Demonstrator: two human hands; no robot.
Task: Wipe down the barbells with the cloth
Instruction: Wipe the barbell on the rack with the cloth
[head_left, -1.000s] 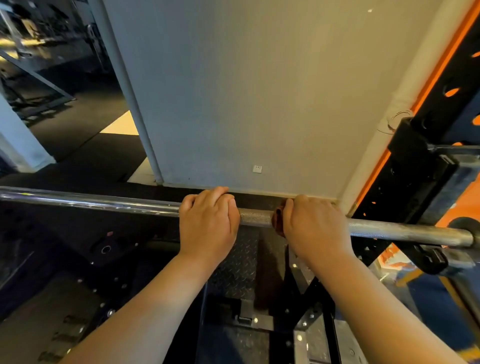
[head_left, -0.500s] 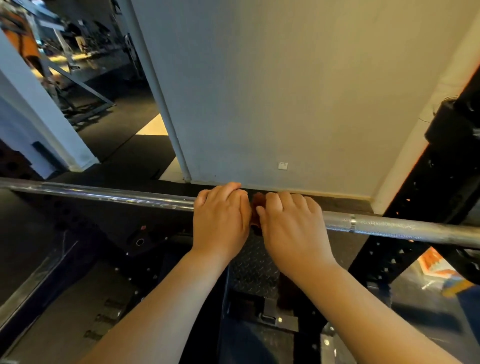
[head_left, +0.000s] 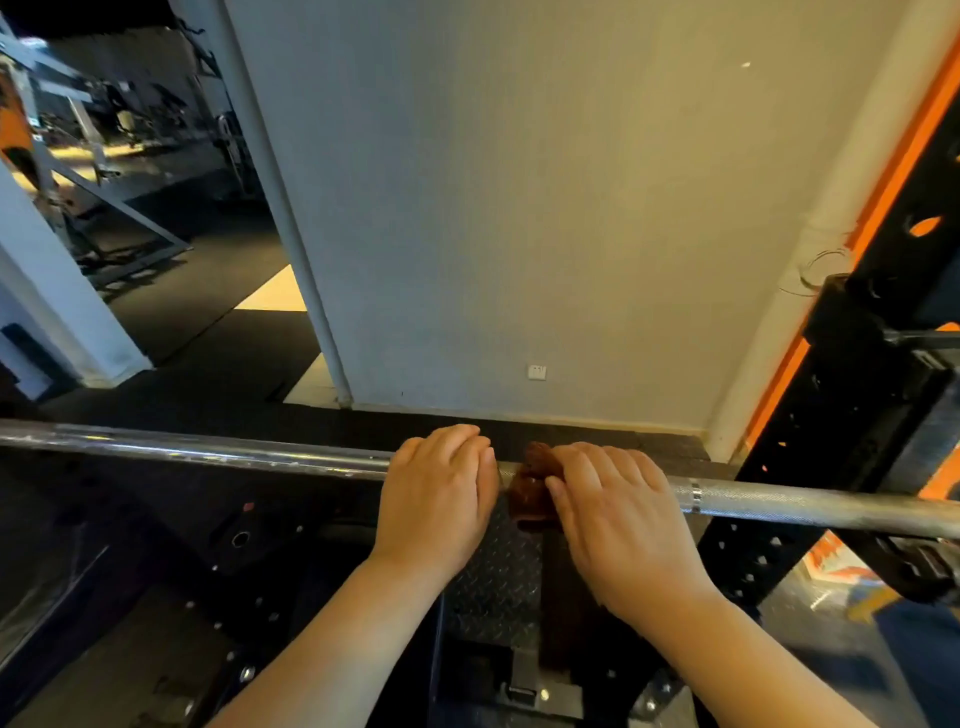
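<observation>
Barbell (head_left: 208, 452) runs L to R across the view, at hand level. Left hand (head_left: 441, 499) curled over the bar, gripping bare steel. Just beside it, brown cloth (head_left: 530, 488) wrapped round the bar, right hand (head_left: 613, 514) clamped on cloth & bar. Black/orange rack upright (head_left: 852, 415) at far R, behind the bar's knurled end

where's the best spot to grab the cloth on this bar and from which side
I'd grip the cloth where it bunches round the barbell, coming from above and the near side, as the right hand does: the bar lies level, so fingers curl over its top and clamp the cloth on.
</observation>
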